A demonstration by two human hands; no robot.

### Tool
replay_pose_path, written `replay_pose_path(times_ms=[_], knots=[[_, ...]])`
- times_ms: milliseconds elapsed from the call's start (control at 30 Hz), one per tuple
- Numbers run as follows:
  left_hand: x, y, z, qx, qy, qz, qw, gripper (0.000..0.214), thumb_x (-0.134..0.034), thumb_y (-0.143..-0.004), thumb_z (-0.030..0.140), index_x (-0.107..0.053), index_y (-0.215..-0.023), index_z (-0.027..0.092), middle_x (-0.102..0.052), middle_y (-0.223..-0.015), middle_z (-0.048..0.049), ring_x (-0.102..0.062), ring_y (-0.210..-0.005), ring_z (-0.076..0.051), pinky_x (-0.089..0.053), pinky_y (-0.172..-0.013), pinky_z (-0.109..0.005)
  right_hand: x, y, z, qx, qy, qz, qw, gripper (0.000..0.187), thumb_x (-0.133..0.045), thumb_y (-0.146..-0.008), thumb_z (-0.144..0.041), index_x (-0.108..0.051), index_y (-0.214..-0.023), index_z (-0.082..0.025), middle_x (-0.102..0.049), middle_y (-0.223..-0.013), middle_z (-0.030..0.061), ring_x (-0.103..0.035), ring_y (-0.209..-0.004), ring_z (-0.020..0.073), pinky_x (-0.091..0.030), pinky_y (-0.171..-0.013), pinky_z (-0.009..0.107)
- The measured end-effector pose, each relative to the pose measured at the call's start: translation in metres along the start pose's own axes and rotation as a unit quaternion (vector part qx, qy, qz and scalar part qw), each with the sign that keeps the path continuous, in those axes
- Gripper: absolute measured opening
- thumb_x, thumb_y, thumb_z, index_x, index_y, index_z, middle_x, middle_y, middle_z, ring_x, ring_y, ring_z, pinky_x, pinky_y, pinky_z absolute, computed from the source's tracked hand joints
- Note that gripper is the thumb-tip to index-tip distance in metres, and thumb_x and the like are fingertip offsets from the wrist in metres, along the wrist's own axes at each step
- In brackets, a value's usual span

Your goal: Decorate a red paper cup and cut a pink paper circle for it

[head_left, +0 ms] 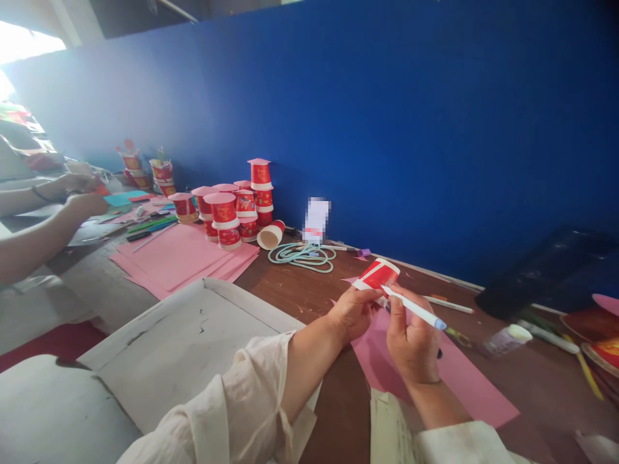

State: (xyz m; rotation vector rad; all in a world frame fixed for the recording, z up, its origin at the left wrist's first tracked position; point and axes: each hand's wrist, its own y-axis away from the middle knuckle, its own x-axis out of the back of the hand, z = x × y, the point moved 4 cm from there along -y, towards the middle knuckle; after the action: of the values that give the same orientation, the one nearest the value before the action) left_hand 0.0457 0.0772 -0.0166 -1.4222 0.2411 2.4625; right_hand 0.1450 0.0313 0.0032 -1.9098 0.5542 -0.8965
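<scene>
one tilted red cup [376, 274] is grasped by the left hand [353, 314], seemingly steadied for the marker [416, 309] pinched by the right hand [416, 345].

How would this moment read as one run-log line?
left hand: holds cup | right hand: holds pen, tip by cup | beneath hands: pink paper

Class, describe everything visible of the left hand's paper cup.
The paper cup is red with white edging at both ends and a pale stripe along its side. It looks like coated card. Tilted over the brown table, it is gripped by the left hand; a white marker points at its wall, contact unclear.
</scene>
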Motion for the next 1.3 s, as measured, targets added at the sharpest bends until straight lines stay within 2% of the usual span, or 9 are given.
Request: replay_pose_path(times_ms=[133,367,500,600,767,933,1067,1200,1300], knots=[[-0.003,0.0,0.001,-0.004,0.03,-0.005,1.0,0.024,-0.071,-0.067,0.001,-0.07,-0.089,0.012,-0.072,-0.09,-0.0063,-0.065,-0.082,-0.014,-0.044,-0.088,-0.026,0.002,0.001,0.003,-0.028,-0.015,-0.003,0.999,0.027,-0.05,-0.099,-0.033,-0.068,-0.11,-0.018,-0.074,-0.103,0.0137,-0.07,-0.095,0.0252,-0.055,-0.086,0.042],[0.005,-0.003,-0.002,0.014,0.021,0.036,0.999,0.033,-0.074,-0.064,0.001,-0.069,-0.094,0.013,-0.072,-0.095,-0.0074,-0.066,-0.087,-0.017,-0.047,-0.089,-0.029,0.01,0.003,0.032,-0.176,-0.073,0.046,0.981,0.041,-0.05,-0.097,-0.047,-0.067,-0.116,-0.014,-0.074,-0.099,0.0147,-0.071,-0.086,0.0249,-0.056,-0.081,0.043],[0.009,-0.004,-0.004,0.031,0.022,0.07,0.997,0.032,-0.068,-0.065,-0.003,-0.069,-0.092,0.012,-0.072,-0.092,-0.0064,-0.065,-0.082,-0.014,-0.049,-0.081,-0.024,0.009,0.004,0.037,-0.172,-0.065,0.038,0.982,0.041,-0.052,-0.096,-0.049,-0.069,-0.114,-0.015,-0.074,-0.099,0.0145,-0.071,-0.091,0.0259,-0.055,-0.084,0.043],[0.009,-0.002,-0.003,0.044,0.042,0.09,0.994,0.025,-0.062,-0.068,-0.001,-0.07,-0.09,0.01,-0.073,-0.092,-0.0089,-0.066,-0.082,-0.016,-0.051,-0.083,-0.026,0.009,0.004,0.033,-0.174,-0.057,0.038,0.982,0.041,-0.051,-0.097,-0.048,-0.068,-0.116,-0.015,-0.074,-0.099,0.0141,-0.071,-0.088,0.0252,-0.056,-0.083,0.044],[0.004,0.003,0.001,0.072,0.061,0.099,0.991,0.016,-0.059,-0.075,0.009,-0.07,-0.088,0.01,-0.072,-0.085,-0.0093,-0.067,-0.076,-0.017,-0.052,-0.08,-0.027,0.011,-0.002,0.019,-0.16,-0.128,0.048,0.978,0.039,-0.05,-0.099,-0.045,-0.064,-0.12,-0.015,-0.073,-0.103,0.0151,-0.072,-0.082,0.0213,-0.059,-0.079,0.041],[0.002,0.005,0.004,0.074,0.056,0.114,0.989,0.022,-0.059,-0.079,0.015,-0.07,-0.097,0.01,-0.073,-0.085,-0.0095,-0.068,-0.075,-0.019,-0.052,-0.079,-0.03,0.015,-0.005,0.015,-0.132,-0.103,0.093,0.981,0.038,-0.052,-0.099,-0.037,-0.06,-0.129,-0.016,-0.073,-0.109,0.0155,-0.073,-0.1,0.0243,-0.056,-0.094,0.05],[0.003,0.003,-0.002,0.1,0.056,0.095,0.989,0.026,-0.056,-0.08,0.017,-0.07,-0.099,0.007,-0.072,-0.082,-0.0095,-0.066,-0.07,-0.018,-0.051,-0.076,-0.03,0.01,-0.004,0.029,-0.224,-0.153,0.114,0.956,0.042,-0.049,-0.099,-0.04,-0.058,-0.131,-0.014,-0.07,-0.119,0.02,-0.071,-0.108,0.0278,-0.059,-0.09,0.05],[0.005,0.004,-0.011,0.139,0.054,0.089,0.985,0.024,-0.056,-0.083,0.019,-0.069,-0.099,0.007,-0.072,-0.084,-0.0098,-0.066,-0.074,-0.019,-0.05,-0.079,-0.03,0.001,0.001,0.042,-0.335,-0.23,0.096,0.909,0.046,-0.051,-0.097,-0.045,-0.058,-0.131,-0.016,-0.074,-0.11,0.0181,-0.073,-0.1,0.0278,-0.062,-0.075,0.042],[0.002,0.008,-0.018,0.167,0.043,0.073,0.982,0.03,-0.055,-0.091,0.032,-0.069,-0.103,0.008,-0.073,-0.091,-0.0103,-0.067,-0.081,-0.02,-0.05,-0.084,-0.031,0.003,0.002,0.045,-0.349,-0.176,0.094,0.916,0.047,-0.048,-0.097,-0.05,-0.062,-0.126,-0.017,-0.073,-0.109,0.0171,-0.073,-0.091,0.0263,-0.06,-0.07,0.04]])
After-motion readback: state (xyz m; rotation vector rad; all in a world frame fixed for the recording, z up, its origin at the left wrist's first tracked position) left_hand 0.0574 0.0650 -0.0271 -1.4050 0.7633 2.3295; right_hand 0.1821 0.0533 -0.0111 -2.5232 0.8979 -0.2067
